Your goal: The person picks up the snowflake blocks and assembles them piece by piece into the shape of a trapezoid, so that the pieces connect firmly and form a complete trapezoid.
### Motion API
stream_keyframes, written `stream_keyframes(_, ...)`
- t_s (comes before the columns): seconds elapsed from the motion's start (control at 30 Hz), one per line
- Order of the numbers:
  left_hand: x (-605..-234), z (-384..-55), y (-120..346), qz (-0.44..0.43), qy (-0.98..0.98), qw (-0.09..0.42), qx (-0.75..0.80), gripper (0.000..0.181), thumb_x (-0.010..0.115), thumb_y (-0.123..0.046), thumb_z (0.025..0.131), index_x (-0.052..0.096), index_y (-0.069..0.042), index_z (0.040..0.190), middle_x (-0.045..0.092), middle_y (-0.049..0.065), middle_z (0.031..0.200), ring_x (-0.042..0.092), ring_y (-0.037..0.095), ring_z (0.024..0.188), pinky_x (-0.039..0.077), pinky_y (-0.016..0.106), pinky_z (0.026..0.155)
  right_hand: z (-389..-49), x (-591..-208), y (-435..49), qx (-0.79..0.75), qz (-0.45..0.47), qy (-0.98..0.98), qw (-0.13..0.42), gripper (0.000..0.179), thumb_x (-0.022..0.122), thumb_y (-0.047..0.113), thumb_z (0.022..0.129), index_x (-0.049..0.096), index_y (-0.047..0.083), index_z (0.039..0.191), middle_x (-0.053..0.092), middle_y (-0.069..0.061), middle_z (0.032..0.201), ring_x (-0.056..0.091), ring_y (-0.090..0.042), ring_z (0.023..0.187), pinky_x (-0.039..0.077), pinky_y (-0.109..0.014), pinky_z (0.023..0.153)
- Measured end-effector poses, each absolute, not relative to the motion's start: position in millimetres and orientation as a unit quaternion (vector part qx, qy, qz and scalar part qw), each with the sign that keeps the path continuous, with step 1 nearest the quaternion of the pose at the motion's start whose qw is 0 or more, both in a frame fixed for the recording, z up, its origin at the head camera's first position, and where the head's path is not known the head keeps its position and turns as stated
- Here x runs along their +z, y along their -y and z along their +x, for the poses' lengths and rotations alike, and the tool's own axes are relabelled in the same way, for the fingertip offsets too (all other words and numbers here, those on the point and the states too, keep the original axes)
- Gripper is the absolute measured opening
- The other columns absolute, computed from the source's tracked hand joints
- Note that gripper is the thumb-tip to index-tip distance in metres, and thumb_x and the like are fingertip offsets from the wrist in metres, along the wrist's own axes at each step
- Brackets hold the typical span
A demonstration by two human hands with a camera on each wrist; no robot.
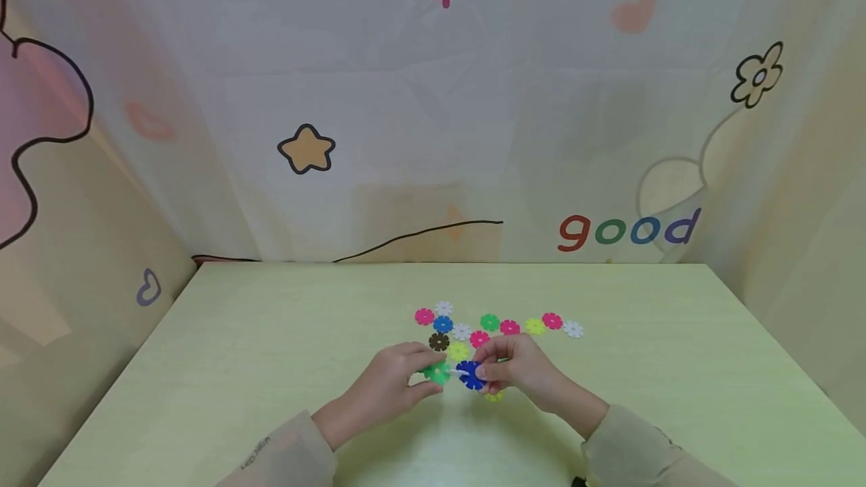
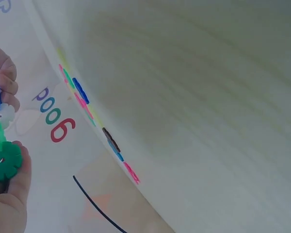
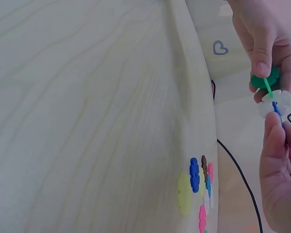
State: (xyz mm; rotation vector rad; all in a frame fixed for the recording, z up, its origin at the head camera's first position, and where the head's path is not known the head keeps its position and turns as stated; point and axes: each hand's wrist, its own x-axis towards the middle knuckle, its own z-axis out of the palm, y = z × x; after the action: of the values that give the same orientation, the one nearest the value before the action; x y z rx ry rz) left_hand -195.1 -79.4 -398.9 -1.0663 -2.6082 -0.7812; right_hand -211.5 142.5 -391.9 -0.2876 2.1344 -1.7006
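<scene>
As seen from the head view, both hands work together above the near middle of the table (image 1: 271, 367). The left hand (image 1: 395, 382), thumb and fingers set in a narrow C, holds a light green disc (image 1: 437, 372). The right hand (image 1: 528, 373) pinches a blue disc (image 1: 471, 375) between thumb and fingers. A white disc (image 1: 457, 372), edge-on, stands between the two. Loose notched discs (image 1: 510, 328) in several colours lie on the table just beyond the hands. The backdrop (image 1: 379, 96) bears the word "good" (image 1: 629, 231) at far right; lettering on the left sleeve (image 1: 284, 457) is not legible.

In the left wrist view, the left hand also grips a dark green disc (image 2: 6, 160) between thumb and fingers. "good" reads at a slant on the backdrop.

In the right wrist view, the right thumb and fingers close on the blue disc, which touches the white disc; the light green disc touches the white disc's other side.
</scene>
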Motion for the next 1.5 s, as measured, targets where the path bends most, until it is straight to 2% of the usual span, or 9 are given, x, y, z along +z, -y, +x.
stream_keyframes(0.17, -395, -196, 77, -0.351, 0.888, 0.107, -0.277, 0.038, 0.069, -0.028, 0.076, 0.062, -0.012, 0.109, 0.063, 0.001, 0.107, 0.059, 0.013, 0.099, 0.048, 0.027, 0.084, -211, -389, -143, -0.612, -0.097, -0.759, 0.202, 0.026, 0.064, 0.005, 0.079, 0.056, -0.011, 0.097, 0.06, -0.003, 0.072, 0.062, -0.011, 0.059, 0.053, -0.025, 0.059)
stream_keyframes(0.4, -394, -196, 66, -0.354, 0.889, 0.099, -0.274, 0.015, 0.065, -0.026, 0.079, 0.065, -0.015, 0.089, 0.065, 0.0, 0.103, 0.059, 0.014, 0.099, 0.048, 0.032, 0.086, -209, -386, -143, -0.602, -0.096, -0.766, 0.205, 0.027, 0.064, 0.008, 0.079, 0.057, -0.009, 0.099, 0.063, -0.006, 0.077, 0.061, -0.013, 0.061, 0.053, -0.026, 0.061)
stream_keyframes(0.53, -395, -196, 62, -0.364, 0.882, 0.099, -0.282, 0.009, 0.065, -0.023, 0.08, 0.064, -0.015, 0.083, 0.066, -0.001, 0.095, 0.061, 0.011, 0.09, 0.049, 0.025, 0.081, -209, -387, -143, -0.602, -0.101, -0.764, 0.21, 0.026, 0.063, 0.007, 0.08, 0.058, -0.009, 0.099, 0.062, -0.005, 0.076, 0.06, -0.013, 0.06, 0.052, -0.026, 0.06)
stream_keyframes(0.77, -396, -196, 62, -0.347, 0.888, 0.055, -0.295, 0.008, 0.063, -0.02, 0.081, 0.065, -0.013, 0.085, 0.065, -0.005, 0.081, 0.055, 0.001, 0.072, 0.047, 0.014, 0.068, -211, -388, -148, -0.59, -0.121, -0.768, 0.219, 0.028, 0.063, 0.011, 0.08, 0.057, -0.009, 0.1, 0.061, -0.005, 0.077, 0.061, -0.013, 0.062, 0.053, -0.027, 0.061)
stream_keyframes(0.93, -397, -197, 68, -0.331, 0.89, 0.059, -0.307, 0.007, 0.062, -0.019, 0.082, 0.065, -0.012, 0.084, 0.066, -0.004, 0.081, 0.056, 0.001, 0.07, 0.047, 0.013, 0.065, -223, -389, -170, -0.559, -0.105, -0.8, 0.191, 0.035, 0.063, 0.016, 0.081, 0.055, -0.007, 0.106, 0.06, -0.01, 0.085, 0.062, -0.015, 0.068, 0.053, -0.029, 0.065)
stream_keyframes(1.1, -399, -199, 73, -0.329, 0.888, 0.072, -0.313, 0.008, 0.063, -0.017, 0.081, 0.064, -0.01, 0.082, 0.066, -0.002, 0.08, 0.056, 0.004, 0.07, 0.048, 0.015, 0.063, -244, -393, -202, -0.521, -0.068, -0.837, 0.155, 0.03, 0.059, 0.012, 0.083, 0.055, -0.005, 0.108, 0.06, -0.016, 0.094, 0.061, -0.017, 0.074, 0.052, -0.03, 0.068)
stream_keyframes(1.33, -401, -202, 72, -0.332, 0.885, 0.077, -0.316, 0.006, 0.063, -0.016, 0.081, 0.063, -0.01, 0.082, 0.066, -0.001, 0.08, 0.056, 0.004, 0.07, 0.048, 0.015, 0.064, -268, -398, -243, -0.441, -0.036, -0.89, 0.112, 0.029, 0.056, 0.01, 0.085, 0.054, -0.002, 0.111, 0.057, -0.012, 0.097, 0.057, -0.016, 0.074, 0.051, -0.031, 0.068)
stream_keyframes(1.5, -402, -202, 71, -0.336, 0.882, 0.074, -0.322, 0.007, 0.063, -0.016, 0.081, 0.063, -0.01, 0.083, 0.066, -0.001, 0.081, 0.058, 0.005, 0.073, 0.048, 0.014, 0.065, -277, -403, -264, -0.404, -0.023, -0.908, 0.105, 0.03, 0.056, 0.007, 0.084, 0.052, -0.003, 0.112, 0.054, -0.013, 0.093, 0.053, -0.019, 0.07, 0.049, -0.028, 0.063)
